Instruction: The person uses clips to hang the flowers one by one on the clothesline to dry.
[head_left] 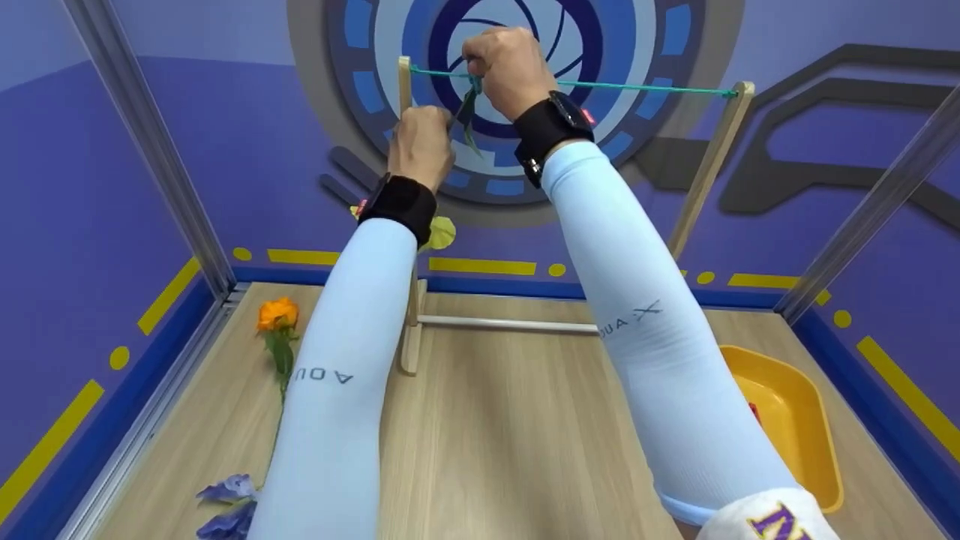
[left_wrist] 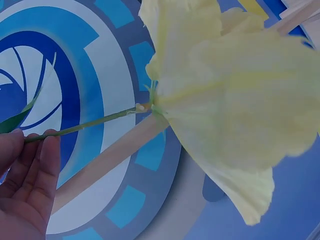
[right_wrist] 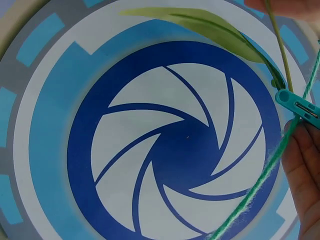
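Observation:
My left hand (head_left: 421, 146) pinches the green stem (left_wrist: 95, 122) of a yellow flower (left_wrist: 235, 95). The bloom hangs downward, half behind my left wrist in the head view. Up at the green string (head_left: 645, 88), my right hand (head_left: 514, 71) holds a teal clothespin (right_wrist: 297, 104), partly cut off at the right wrist view's edge. The clothespin sits across the string, and the stem's end with a long green leaf (right_wrist: 215, 32) meets its tip. Left-hand fingers also show at the top of that view.
Two wooden posts (head_left: 709, 169) carry the string, with a white rod (head_left: 517, 324) low between them. An orange rose (head_left: 277, 313) and a purple-blue flower (head_left: 229, 491) lie at the table's left. A yellow tray (head_left: 806, 420) stands right, partly behind my arm.

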